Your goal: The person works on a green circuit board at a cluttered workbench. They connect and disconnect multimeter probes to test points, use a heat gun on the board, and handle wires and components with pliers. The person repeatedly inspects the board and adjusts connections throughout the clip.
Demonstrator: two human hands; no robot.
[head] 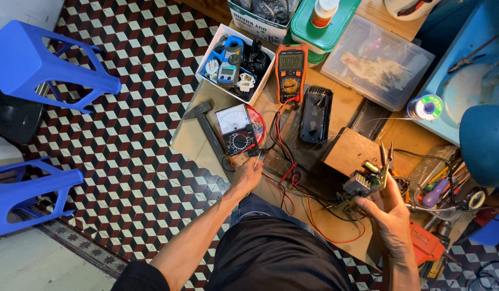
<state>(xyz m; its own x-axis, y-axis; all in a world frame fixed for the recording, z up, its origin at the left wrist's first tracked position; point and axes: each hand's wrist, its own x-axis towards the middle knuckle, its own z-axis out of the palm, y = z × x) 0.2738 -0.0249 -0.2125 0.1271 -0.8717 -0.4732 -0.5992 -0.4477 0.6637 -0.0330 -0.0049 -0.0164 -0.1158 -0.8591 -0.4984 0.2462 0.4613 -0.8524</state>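
Your right hand (387,207), at the lower right of the frame, is closed around a small circuit board with a finned metal heat sink and a yellow cylindrical part (366,180), holding it up above the wooden desk (346,99). Your left hand (248,172), near the centre, has its fingers pinched on a thin probe tip, just below the black analog multimeter with the white dial face (237,129). Red and black test leads (284,161) run across the desk between the two hands. An orange digital multimeter (291,71) lies above them, beside a white box of meters and plugs (236,62). Two blue plastic stools (39,59) stand on the checkered tile floor at left.
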